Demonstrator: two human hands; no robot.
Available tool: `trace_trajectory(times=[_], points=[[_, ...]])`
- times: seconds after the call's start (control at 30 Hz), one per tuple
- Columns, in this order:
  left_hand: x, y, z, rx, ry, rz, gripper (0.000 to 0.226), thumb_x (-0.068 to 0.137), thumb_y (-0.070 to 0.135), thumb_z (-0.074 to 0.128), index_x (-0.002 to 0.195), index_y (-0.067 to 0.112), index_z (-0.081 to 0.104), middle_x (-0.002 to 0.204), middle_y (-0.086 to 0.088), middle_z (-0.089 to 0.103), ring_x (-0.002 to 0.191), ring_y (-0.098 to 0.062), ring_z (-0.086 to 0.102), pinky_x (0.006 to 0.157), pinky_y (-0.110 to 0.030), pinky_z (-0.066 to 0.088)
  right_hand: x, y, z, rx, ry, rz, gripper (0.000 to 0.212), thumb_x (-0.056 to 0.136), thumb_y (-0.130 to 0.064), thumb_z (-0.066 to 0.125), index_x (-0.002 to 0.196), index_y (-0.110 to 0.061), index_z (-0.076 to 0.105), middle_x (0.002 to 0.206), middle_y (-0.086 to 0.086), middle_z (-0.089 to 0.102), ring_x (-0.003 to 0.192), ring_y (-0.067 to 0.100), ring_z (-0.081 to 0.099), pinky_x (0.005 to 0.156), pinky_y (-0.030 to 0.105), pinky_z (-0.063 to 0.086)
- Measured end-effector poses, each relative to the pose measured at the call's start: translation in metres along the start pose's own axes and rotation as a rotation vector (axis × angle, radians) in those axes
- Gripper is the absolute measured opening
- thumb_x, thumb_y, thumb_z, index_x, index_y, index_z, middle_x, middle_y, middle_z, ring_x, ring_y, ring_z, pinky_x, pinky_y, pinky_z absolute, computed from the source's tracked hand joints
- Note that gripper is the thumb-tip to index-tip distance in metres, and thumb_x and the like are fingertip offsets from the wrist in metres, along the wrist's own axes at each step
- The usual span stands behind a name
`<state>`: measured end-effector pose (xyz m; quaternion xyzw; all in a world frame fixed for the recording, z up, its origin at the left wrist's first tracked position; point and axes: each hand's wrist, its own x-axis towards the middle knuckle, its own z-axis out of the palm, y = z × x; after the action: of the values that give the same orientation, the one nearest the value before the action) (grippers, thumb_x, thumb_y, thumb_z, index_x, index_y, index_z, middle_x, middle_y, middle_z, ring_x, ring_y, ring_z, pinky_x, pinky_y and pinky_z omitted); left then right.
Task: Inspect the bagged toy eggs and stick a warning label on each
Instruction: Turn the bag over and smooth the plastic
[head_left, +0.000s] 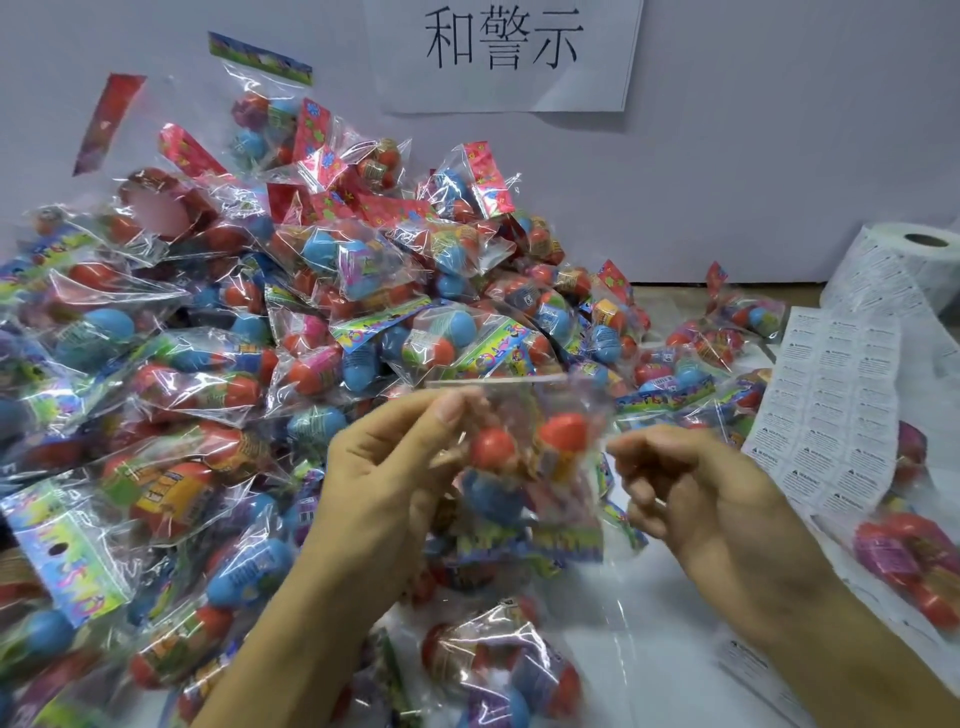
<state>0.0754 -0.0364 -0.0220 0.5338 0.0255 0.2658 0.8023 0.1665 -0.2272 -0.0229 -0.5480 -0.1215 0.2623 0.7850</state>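
1. The held bag of toy eggs (524, 462) is a clear plastic bag raised above the table, upside down, its printed header card at the bottom edge and its sealed clear edge at the top. Two orange egg tops and a blue egg show through the film (motion blur hides the finer print).
2. The left hand (395, 478) grips the bag's left side: the thumb lies across the upper front of the film and the fingers curl behind it.
3. The right hand (691, 493) sits just beside the bag's right edge, its fingers curled inward with thumb and forefinger tips brought together close to the film. Whether they pinch the plastic, or a label, I cannot tell.
4. So the bag lies between the two hands, nearer the left palm, at the centre of the view.
5. Behind and to the left rises the heap of bagged eggs (249, 332), spilling toward the near edge and under both forearms.
6. To the right a strip of warning labels (826, 410) runs down from the label roll (904, 270), which stands against the wall.
7. More bagged eggs (914, 566) lie at the right, on the label strip.
8. On the wall (753, 156) hangs a paper sign (504, 52) with large printed characters.
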Motion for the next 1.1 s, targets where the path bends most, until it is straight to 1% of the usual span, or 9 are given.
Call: trace_trajectory(times=[0.1, 0.23, 0.5, 0.6, 0.63, 0.67, 0.7, 0.8, 1.1], points=[[0.001, 0.003, -0.001, -0.089, 0.067, 0.073, 0.016, 0.075, 0.026, 0.07, 0.08, 0.018, 0.083, 0.087, -0.001, 0.078, 0.085, -0.011, 0.074, 0.075, -0.024, 0.058, -0.005, 0.004, 0.003, -0.209, 0.041, 0.075, 0.05, 0.071, -0.056, 0.075, 0.051, -0.011, 0.066, 0.056, 0.012, 0.057, 0.039, 0.015, 0.045, 0.038, 0.019, 0.03], [0.002, -0.007, -0.003, 0.154, -0.054, 0.103, 0.011, 0.09, 0.02, 0.074, 0.091, 0.015, 0.083, 0.098, -0.011, 0.075, 0.101, -0.028, 0.07, 0.095, -0.042, 0.056, -0.009, 0.006, 0.013, -0.151, -0.193, 0.296, 0.078, 0.074, -0.081, 0.056, 0.074, -0.005, 0.077, 0.071, 0.025, 0.068, 0.045, 0.026, 0.063, 0.035, 0.022, 0.042], [-0.024, -0.007, 0.003, 0.456, -0.444, 0.212, 0.027, 0.091, 0.021, 0.063, 0.094, 0.0, 0.079, 0.109, -0.009, 0.076, 0.133, -0.023, 0.058, 0.111, -0.04, 0.045, -0.006, 0.003, 0.01, 0.082, -0.21, 0.284, 0.064, 0.073, -0.066, 0.061, 0.094, -0.01, 0.081, 0.084, 0.015, 0.072, 0.07, 0.027, 0.072, 0.055, 0.037, 0.059], [-0.009, 0.007, 0.018, 0.59, -0.545, 0.091, 0.045, 0.087, 0.073, 0.055, 0.074, 0.037, 0.079, 0.111, 0.009, 0.077, 0.119, 0.006, 0.062, 0.115, -0.018, 0.032, -0.008, 0.002, 0.01, 0.158, -0.271, 0.258, 0.062, 0.064, -0.054, 0.085, 0.109, -0.012, 0.078, 0.093, 0.015, 0.069, 0.077, 0.028, 0.068, 0.063, 0.043, 0.058], [-0.006, 0.006, 0.016, 0.632, -0.63, 0.054, 0.023, 0.063, 0.096, 0.055, 0.08, 0.081, 0.054, 0.11, 0.008, 0.077, 0.101, 0.021, 0.061, 0.108, -0.009, 0.032, -0.008, 0.003, 0.009, 0.144, -0.302, 0.232, 0.055, 0.068, -0.047, 0.083, 0.111, -0.014, 0.077, 0.098, 0.015, 0.07, 0.08, 0.027, 0.068, 0.065, 0.043, 0.057], [-0.011, 0.01, 0.014, 0.661, -0.588, 0.036, 0.112, 0.046, 0.101, 0.059, 0.096, 0.002, 0.047, 0.11, -0.002, 0.078, 0.086, 0.022, 0.063, 0.1, -0.008, 0.037, -0.009, 0.004, 0.009, 0.12, -0.318, 0.205, 0.046, 0.074, -0.039, 0.078, 0.113, -0.015, 0.076, 0.104, 0.016, 0.07, 0.085, 0.027, 0.068, 0.066, 0.043, 0.058], [-0.01, 0.0, 0.008, 0.561, -0.462, 0.027, 0.069, 0.053, 0.088, 0.073, 0.064, 0.02, 0.072, 0.104, -0.01, 0.078, 0.084, 0.01, 0.07, 0.095, -0.017, 0.046, -0.008, 0.005, 0.008, 0.11, -0.314, 0.181, 0.044, 0.077, -0.032, 0.075, 0.118, -0.015, 0.074, 0.111, 0.019, 0.07, 0.091, 0.028, 0.068, 0.069, 0.044, 0.059], [-0.018, -0.014, 0.004, 0.27, -0.169, 0.267, 0.017, 0.085, 0.019, 0.07, 0.091, 0.004, 0.07, 0.104, -0.013, 0.074, 0.107, -0.027, 0.071, 0.092, -0.033, 0.055, -0.008, 0.009, 0.009, 0.114, -0.271, 0.126, 0.051, 0.076, -0.02, 0.077, 0.126, -0.013, 0.069, 0.124, 0.021, 0.068, 0.103, 0.033, 0.069, 0.079, 0.047, 0.061], [-0.014, -0.017, 0.006, 0.235, -0.087, 0.089, 0.031, 0.077, 0.033, 0.077, 0.103, 0.02, 0.067, 0.103, -0.006, 0.074, 0.095, -0.015, 0.07, 0.079, -0.024, 0.055, -0.02, 0.018, 0.015, -0.438, -0.19, -0.379, 0.033, 0.086, -0.02, 0.07, 0.117, -0.029, 0.074, 0.124, 0.001, 0.07, 0.118, 0.018, 0.066, 0.089, 0.026, 0.056]])
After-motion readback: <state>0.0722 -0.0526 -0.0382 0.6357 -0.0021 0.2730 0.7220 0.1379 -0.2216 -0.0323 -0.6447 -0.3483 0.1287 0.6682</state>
